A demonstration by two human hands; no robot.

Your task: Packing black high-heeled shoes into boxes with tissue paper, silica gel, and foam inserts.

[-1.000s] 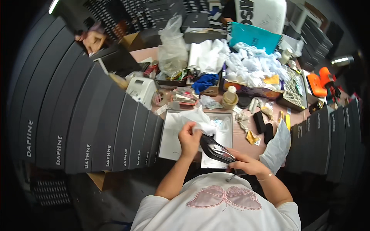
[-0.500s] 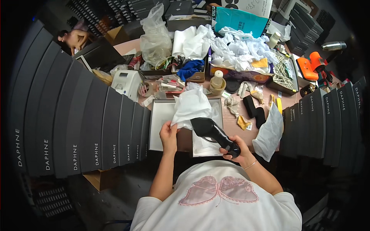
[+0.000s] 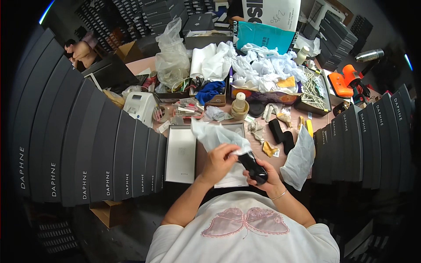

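Note:
My right hand [image 3: 268, 175] grips a glossy black shoe [image 3: 254, 168] by its back end, above the near edge of the table. White tissue paper [image 3: 218, 134] covers the front of the shoe, which is hidden under it. Pinched between the fingers of my left hand [image 3: 219, 163] is the edge of that paper, against the shoe's upper side. Beneath both hands lies an open shoe box part with a pale inside [image 3: 231, 179]. A second shallow grey box part [image 3: 180, 153] lies to its left.
Dark shoe boxes stand in rows at left [image 3: 101, 144] and right [image 3: 351, 144]. Tissue paper [image 3: 298, 160] lies by the right row. Behind are a bottle [image 3: 239, 105], a white label printer [image 3: 139, 107], a box of crumpled paper [image 3: 267, 95] and an orange tool [image 3: 340, 84]. Another person sits far left.
My left hand has moved right and nearer, bringing the tissue paper over the front of the shoe. The shoe's front, bare before, is now covered. My right hand keeps its grip.

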